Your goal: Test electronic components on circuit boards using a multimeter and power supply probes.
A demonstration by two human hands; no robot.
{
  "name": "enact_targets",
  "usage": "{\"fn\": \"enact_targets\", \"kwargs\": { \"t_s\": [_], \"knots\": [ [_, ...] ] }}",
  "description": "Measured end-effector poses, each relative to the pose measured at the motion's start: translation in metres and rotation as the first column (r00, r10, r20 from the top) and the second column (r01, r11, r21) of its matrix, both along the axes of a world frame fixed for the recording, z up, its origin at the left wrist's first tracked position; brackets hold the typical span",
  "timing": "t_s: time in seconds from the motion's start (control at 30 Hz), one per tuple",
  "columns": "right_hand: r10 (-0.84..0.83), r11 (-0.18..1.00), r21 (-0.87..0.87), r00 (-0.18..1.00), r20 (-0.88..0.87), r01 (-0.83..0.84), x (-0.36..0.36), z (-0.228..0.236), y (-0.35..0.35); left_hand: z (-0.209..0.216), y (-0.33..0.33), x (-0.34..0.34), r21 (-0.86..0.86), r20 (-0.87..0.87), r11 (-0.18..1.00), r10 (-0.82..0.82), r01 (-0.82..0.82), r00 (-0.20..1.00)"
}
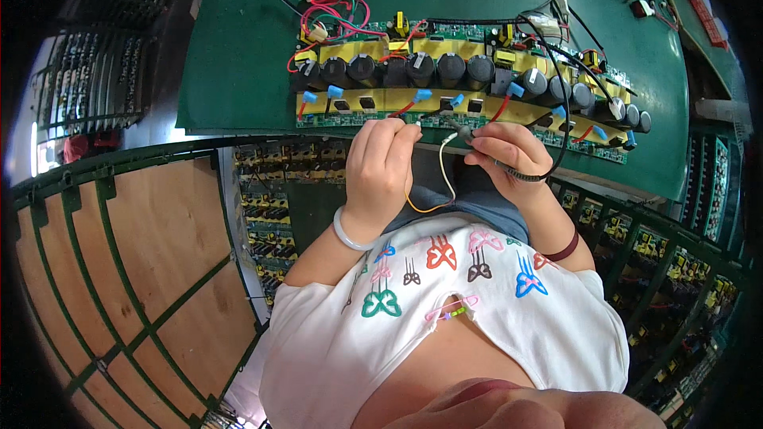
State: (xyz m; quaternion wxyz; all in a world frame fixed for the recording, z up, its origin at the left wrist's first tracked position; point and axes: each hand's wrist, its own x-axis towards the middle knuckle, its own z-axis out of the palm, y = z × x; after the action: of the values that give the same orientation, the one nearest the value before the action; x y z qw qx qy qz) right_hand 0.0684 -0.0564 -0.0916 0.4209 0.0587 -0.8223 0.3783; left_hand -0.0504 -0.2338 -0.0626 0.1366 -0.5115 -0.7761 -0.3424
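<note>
**Ana:** Head view, workbench: both forearms rise from the lower edge, bent at the wrists, meeting just below two long circuit boards (445, 71) lying end to end on a green mat (238, 56).

**Ben:** And the hands?

**Ana:** The left hand (380, 167) is curled almost shut, fingertips pinching the end of a thin pale wire (447, 179) that loops down between the two hands. A pale bangle (348, 234) circles that wrist. The right hand (509, 151), just beside it, is closed around a dark pen-like probe (465, 133), its tip pointing toward the left fingertips.

**Ben:** Counts?

**Ana:** One wire, one probe. Directly above the knuckles runs a row of black cylindrical capacitors (417, 67); their exact number cannot be told. Blue connectors (424, 95) dot the yellow strip nearest the fingers. A dark band (563, 250) sits on the right wrist.

**Ben:** Beyond the hands?

**Ana:** Left of the left arm, a green-framed wooden rack (135, 254).
</note>
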Motion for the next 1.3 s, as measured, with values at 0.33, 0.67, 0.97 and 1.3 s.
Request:
{"fn": "enact_targets", "kwargs": {
  "t_s": [0.33, 0.67, 0.97, 1.3],
  "knots": [
    [-0.044, 0.999, 0.002, 0.998, 0.039, 0.044, -0.002, -0.001, 0.0, 0.011, 0.001, -0.005, -0.032, -0.03, 0.999, 0.003, -0.004, 1.0],
    [-0.039, 0.999, 0.008, 0.999, 0.023, 0.038, 0.003, 0.0, -0.005, 0.015, -0.003, 0.0, -0.07, -0.031, 0.997, 0.012, -0.014, 0.999],
    [-0.109, 0.994, -0.028, 0.992, -0.07, 0.107, 0.013, 0.002, 0.006, 0.015, 0.0, -0.007, -0.051, -0.03, 0.999, -0.013, 0.011, 0.999],
    [-0.021, 1.0, 0.018, 0.995, -0.096, 0.023, 0.009, -0.007, 0.011, 0.009, 0.001, -0.009, -0.088, -0.058, 0.996, -0.021, 0.016, 0.998]
  ]
}}
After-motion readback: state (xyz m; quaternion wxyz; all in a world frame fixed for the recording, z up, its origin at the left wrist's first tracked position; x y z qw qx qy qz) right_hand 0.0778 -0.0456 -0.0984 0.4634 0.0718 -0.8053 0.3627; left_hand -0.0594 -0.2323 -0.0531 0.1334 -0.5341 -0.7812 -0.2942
